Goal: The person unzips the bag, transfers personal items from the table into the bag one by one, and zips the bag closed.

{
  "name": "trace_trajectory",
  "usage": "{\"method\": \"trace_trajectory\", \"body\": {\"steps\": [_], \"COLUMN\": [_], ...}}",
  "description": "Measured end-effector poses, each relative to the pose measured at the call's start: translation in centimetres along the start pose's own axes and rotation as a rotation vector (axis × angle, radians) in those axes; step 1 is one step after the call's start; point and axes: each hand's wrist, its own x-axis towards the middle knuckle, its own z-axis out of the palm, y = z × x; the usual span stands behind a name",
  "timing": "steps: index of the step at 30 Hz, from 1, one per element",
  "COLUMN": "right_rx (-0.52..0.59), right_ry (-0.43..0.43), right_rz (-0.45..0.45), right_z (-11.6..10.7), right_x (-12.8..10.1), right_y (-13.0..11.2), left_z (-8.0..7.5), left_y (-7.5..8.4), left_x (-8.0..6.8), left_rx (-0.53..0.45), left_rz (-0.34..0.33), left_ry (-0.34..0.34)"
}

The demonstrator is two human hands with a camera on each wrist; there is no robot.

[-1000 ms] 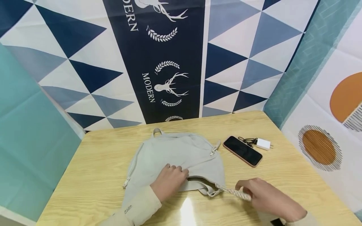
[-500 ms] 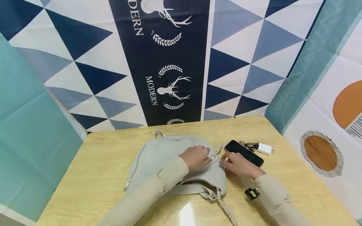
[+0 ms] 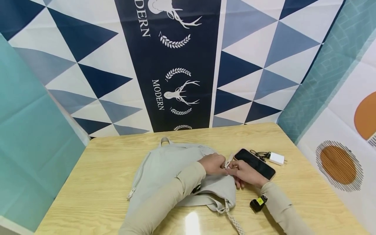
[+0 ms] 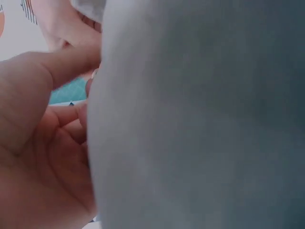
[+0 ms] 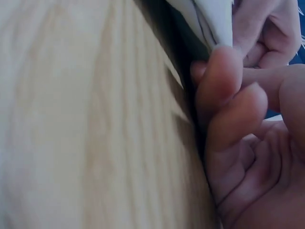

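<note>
While a pale grey fabric bag lay flat near the middle of the wooden counter, both hands were brought together at its right edge. The left hand was laid across the bag, its fingers curled onto the fabric beside the zipper pull. The right hand was set against it from the right, fingertips pinched at the same pull. A braided strap was seen trailing off the bag toward the near edge. Just right of the hands, a dark phone was left lying, and beyond it a white charger with a black cable.
</note>
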Motion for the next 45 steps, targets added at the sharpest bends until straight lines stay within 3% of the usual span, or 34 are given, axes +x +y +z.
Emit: {"method": "trace_trajectory", "body": {"steps": [4, 10, 19, 28, 37, 45], "right_rx": [0.032, 0.047, 0.010, -0.045, -0.070, -0.079], "right_ry": [-0.017, -0.010, 0.019, 0.026, 0.017, 0.005], "right_rz": [0.000, 0.049, 0.074, 0.065, 0.055, 0.056], "right_z": [-0.1, 0.2, -0.3, 0.0, 0.1, 0.0], "right_x": [0.2, 0.2, 0.3, 0.6, 0.7, 0.6], "right_y": [0.1, 0.2, -0.2, -0.5, -0.7, -0.9], "left_z": [0.2, 0.5, -0.5, -0.2, -0.6, -0.6], "left_y": [-0.4, -0.9, -1.1, -1.8, -3.4, -5.7], "left_x": [-0.1, -1.1, -3.7, -6.5, -11.2, -17.4], "left_rx": [-0.021, -0.067, 0.028, 0.052, 0.016, -0.018], "left_rz": [0.010, -0.017, -0.092, -0.127, -0.153, -0.229], "left_ry": [0.046, 0.169, 0.334, 0.423, 0.470, 0.494]}}
